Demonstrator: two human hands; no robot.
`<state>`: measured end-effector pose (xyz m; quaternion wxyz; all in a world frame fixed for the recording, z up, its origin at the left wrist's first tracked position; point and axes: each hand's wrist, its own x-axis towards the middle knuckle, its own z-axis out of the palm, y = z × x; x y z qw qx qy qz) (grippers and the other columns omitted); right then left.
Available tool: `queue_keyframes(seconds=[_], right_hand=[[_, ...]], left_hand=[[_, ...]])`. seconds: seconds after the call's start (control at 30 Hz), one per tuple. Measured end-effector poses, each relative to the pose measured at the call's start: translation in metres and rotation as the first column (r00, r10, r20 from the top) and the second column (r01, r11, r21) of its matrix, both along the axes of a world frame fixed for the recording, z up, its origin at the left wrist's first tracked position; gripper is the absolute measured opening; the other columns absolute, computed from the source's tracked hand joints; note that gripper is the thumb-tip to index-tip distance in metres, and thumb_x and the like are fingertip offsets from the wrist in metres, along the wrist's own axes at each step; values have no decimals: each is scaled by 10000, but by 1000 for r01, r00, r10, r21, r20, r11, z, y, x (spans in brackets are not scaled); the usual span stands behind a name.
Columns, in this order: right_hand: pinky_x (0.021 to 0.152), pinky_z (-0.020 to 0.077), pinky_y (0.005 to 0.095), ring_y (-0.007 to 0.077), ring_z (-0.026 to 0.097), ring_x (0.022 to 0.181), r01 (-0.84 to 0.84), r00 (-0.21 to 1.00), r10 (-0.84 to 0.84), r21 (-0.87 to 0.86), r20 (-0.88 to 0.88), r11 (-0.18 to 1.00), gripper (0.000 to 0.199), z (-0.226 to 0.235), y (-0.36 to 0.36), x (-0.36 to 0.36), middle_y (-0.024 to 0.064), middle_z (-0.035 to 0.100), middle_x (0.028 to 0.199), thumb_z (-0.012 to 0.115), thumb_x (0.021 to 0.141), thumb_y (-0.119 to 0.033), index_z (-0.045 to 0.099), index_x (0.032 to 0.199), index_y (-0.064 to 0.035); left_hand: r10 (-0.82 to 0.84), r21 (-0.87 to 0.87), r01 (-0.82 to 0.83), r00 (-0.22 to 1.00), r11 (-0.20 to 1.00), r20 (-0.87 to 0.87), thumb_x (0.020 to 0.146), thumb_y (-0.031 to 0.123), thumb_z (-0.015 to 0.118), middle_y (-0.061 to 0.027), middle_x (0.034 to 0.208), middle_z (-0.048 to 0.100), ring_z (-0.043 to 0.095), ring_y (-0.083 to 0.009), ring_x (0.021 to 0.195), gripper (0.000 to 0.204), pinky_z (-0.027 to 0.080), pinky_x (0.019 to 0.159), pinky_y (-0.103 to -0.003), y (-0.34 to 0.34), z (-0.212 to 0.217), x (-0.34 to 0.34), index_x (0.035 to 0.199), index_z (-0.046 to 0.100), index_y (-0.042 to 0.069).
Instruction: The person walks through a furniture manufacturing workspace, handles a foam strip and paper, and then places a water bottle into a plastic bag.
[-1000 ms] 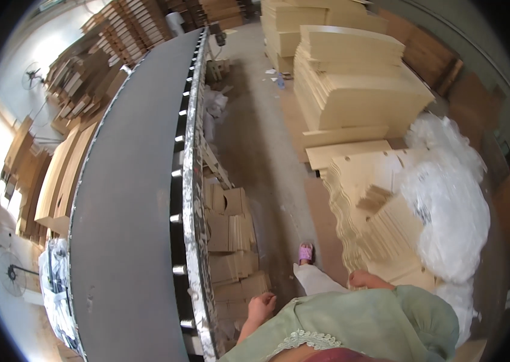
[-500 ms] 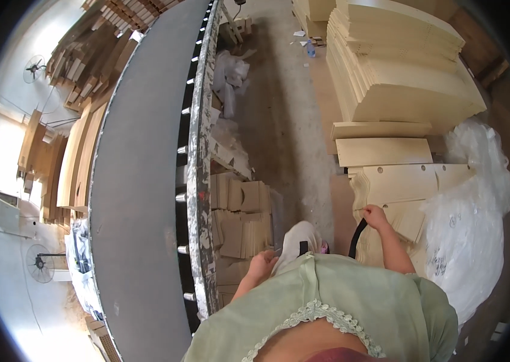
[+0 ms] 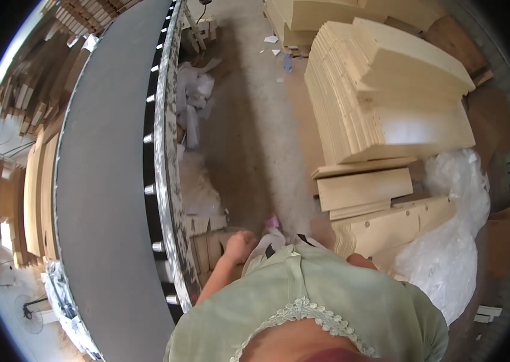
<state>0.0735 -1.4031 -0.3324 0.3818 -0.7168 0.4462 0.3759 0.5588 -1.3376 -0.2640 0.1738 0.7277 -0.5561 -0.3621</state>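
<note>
My left hand [image 3: 241, 246] hangs beside my thigh, next to the cardboard pieces under the conveyor. Its fingers look curled in; whether anything is in them is hidden. My right hand [image 3: 361, 261] shows only in part at the edge of my green shirt [image 3: 339, 289], near the stacked pale wooden panels [image 3: 381, 229]. Its fingers cannot be made out. Dark strips [image 3: 307, 241] show against my light trousers, and a pink shoe [image 3: 273, 221] points forward on the floor.
A long grey conveyor belt [image 3: 107, 181] with a worn metal rail [image 3: 167, 151] runs along my left. Tall stacks of pale boards [image 3: 387, 96] stand ahead on the right, with crumpled clear plastic [image 3: 442, 247] nearer. Plastic wrap [image 3: 194, 90] and a blue bottle [image 3: 288, 63] lie on the floor.
My view has swung to the right. The right hand, which held a black strap over the wooden panels, has drawn in toward my body; the strap no longer shows in it. The left hand has moved forward.
</note>
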Motion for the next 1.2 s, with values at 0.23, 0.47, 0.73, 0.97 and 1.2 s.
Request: queue_keyframes(seconds=[0.23,0.47,0.73,0.97,1.2], right_hand=[[602,472,319,196,593,628,727,622,-510,-196,594,658,190,33,-213,160,106,625,695,564,798,-198,648,839,-33],[571,475,320,182,583,575,248,954,-196,-230,226,941,218,-38,-367,226,89,606,603,574,739,-239,635,734,-30],[624,480,350,230,613,657,480,866,-375,-341,331,808,157,-65,-607,313,125,627,680,564,754,-171,637,769,-33],[656,472,331,228,614,719,504,839,-379,-295,391,812,176,-24,-773,452,131,632,747,570,774,-170,638,862,-34],[684,491,313,224,615,764,624,762,-452,-343,464,702,209,-45,-840,537,132,607,930,609,775,-138,631,962,-46]], left_hand=[[-44,-49,47,997,998,65,757,205,634,-133,962,605,578,-315,903,226,476,782,-390,-187,26,94,947,631,82],[25,-61,-22,999,998,40,763,210,633,-135,973,605,571,-307,920,235,468,804,-379,-318,12,164,954,630,73],[126,356,-165,983,920,131,729,293,643,-168,963,613,590,-326,911,257,477,799,-403,-390,-33,267,906,657,107],[244,330,-250,968,910,58,731,297,653,-166,928,625,592,-324,910,278,476,792,-400,-553,-64,358,920,662,94],[358,472,-336,932,815,46,762,277,632,-195,1105,585,550,-341,1048,422,434,903,-391,-752,-180,508,1092,578,21]])
